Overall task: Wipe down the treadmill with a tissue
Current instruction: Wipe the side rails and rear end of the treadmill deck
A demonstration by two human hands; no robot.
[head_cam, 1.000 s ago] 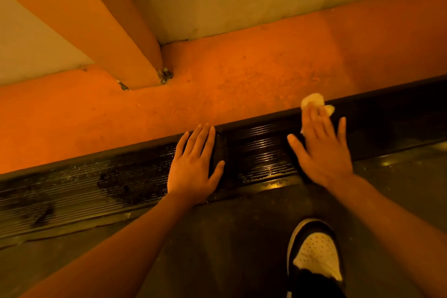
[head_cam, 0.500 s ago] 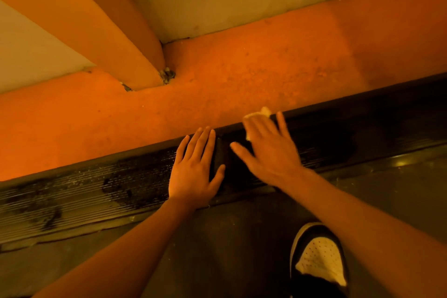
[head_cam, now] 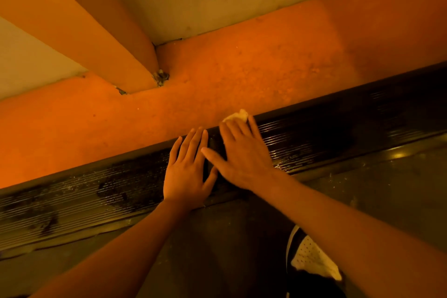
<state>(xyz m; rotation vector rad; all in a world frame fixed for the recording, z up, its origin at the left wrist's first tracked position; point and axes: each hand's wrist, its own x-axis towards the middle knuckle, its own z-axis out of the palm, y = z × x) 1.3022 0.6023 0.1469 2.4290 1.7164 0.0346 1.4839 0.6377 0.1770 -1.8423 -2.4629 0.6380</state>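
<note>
Orange floor (head_cam: 217, 84) beyond; flat-fingered right hand (head_cam: 244, 155) has swept crumpled pale tissue (head_cam: 238, 115) from three o'clock along dark ribbed treadmill rail (head_cam: 338, 133) to flat-fingered left hand (head_cam: 187, 172); pass looks complete.

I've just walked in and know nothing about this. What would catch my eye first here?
Two bare hands lie side by side on a black ribbed treadmill side rail in the middle. The left hand lies flat, and the right hand presses a crumpled tissue under its fingertips at the rail's far edge. Behind the rail runs a bright orange surface, and a white-toed shoe stands at lower right.
</note>
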